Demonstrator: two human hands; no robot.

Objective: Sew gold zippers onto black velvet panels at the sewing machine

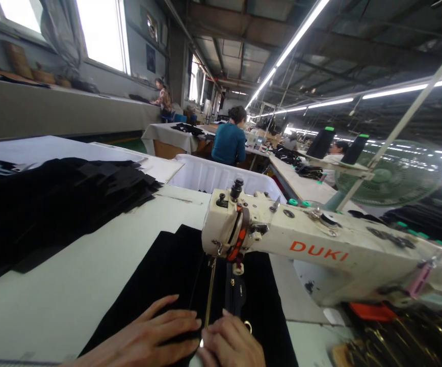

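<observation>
Black fabric (155,275) lies on the white table under the head of a sewing machine (223,229). A gold-toothed zipper (210,290) runs down the fabric from the needle area toward me. My left hand (152,334) rests flat on the fabric left of the zipper, fingers stretched out. On the other side, my right hand (232,346) has its fingers curled and pressed together at the zipper's near end. A gold ring (248,326) shows beside my right hand. Small gold and dark hardware (233,282) sits on a strip right of the zipper.
Stacked black fabric pieces (68,199) cover the table at left. A white plastic bin (224,173) stands behind the machine. Black thread cones (322,142) and a green fan (385,173) are at right, above a heap of gold-edged zippers (404,336). A person in blue (228,142) sits ahead.
</observation>
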